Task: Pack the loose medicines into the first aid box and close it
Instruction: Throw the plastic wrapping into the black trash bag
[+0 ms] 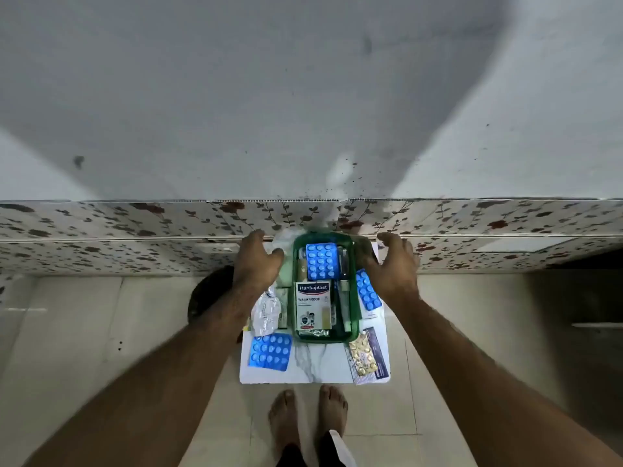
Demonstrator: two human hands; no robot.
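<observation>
We see both hands, left hand and right hand, released, flanking the green first aid box, whose long axis runs away from us.

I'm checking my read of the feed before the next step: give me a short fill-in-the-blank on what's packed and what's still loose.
1. The first aid box is ____ in colour.
2. The Hansaplast carton lies ____ the box.
3. The gold blister strip lies outside the box, nearer the person's ____ hand.
4. The blister pack at the white board's near-left corner is ____ in colour.

Missing words: green; inside; right; blue
</observation>
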